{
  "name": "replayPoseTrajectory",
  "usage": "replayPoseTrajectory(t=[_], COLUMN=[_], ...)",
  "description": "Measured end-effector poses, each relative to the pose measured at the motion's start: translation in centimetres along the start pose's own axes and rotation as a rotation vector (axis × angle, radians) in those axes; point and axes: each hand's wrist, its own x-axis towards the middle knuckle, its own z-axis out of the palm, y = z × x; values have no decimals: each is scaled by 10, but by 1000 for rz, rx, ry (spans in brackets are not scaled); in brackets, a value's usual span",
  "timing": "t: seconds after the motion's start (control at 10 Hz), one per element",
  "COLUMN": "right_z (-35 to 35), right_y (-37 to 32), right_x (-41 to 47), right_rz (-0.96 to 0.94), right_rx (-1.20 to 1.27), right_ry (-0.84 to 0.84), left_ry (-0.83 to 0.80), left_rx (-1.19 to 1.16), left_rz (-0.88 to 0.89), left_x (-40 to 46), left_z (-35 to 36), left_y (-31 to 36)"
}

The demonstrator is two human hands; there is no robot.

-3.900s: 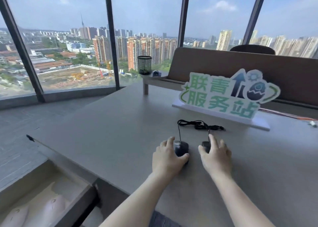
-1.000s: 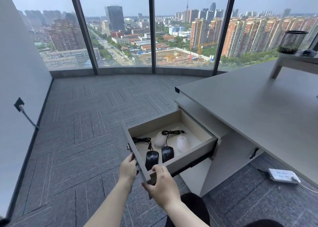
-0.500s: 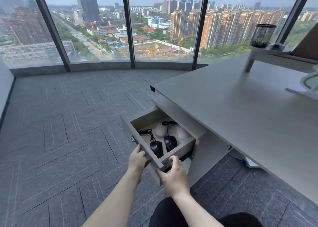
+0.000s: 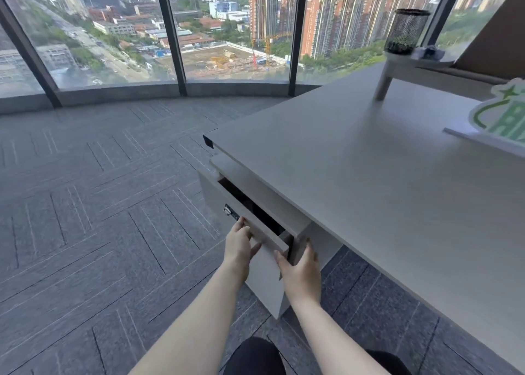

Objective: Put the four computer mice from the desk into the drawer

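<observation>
The drawer (image 4: 265, 236) under the grey desk (image 4: 369, 175) is almost pushed in; only a narrow dark gap shows above its front panel. No mice are visible; the inside of the drawer is hidden. My left hand (image 4: 238, 245) presses on the drawer front near its small lock, fingers curled over the top edge. My right hand (image 4: 301, 266) lies flat against the drawer front's right end, fingers spread.
A black mesh pen cup (image 4: 406, 30) stands on a small white riser shelf (image 4: 420, 65) at the desk's far side. A green-and-white sign (image 4: 500, 116) sits at the right edge. Grey carpet floor (image 4: 99, 218) and tall windows lie to the left.
The drawer, open with two black and two white mice inside, has been pushed nearly shut by both hands. The mice are no longer visible.
</observation>
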Motion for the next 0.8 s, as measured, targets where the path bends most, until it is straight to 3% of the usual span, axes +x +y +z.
replayPoseTrajectory(t=[0.5,0.7,0.8], right_z=[-8,-14,-21], right_y=[7,6,7], right_x=[32,31,15], right_rz=[-36,-19,44], right_rx=[43,23,-1], right_ry=[115,36,2], left_ry=[-84,-98,-29], left_rx=[36,84,164], left_rz=[-42,-9,23], left_x=[18,4,-19], left_z=[24,23,6], left_y=[-4,5,-3])
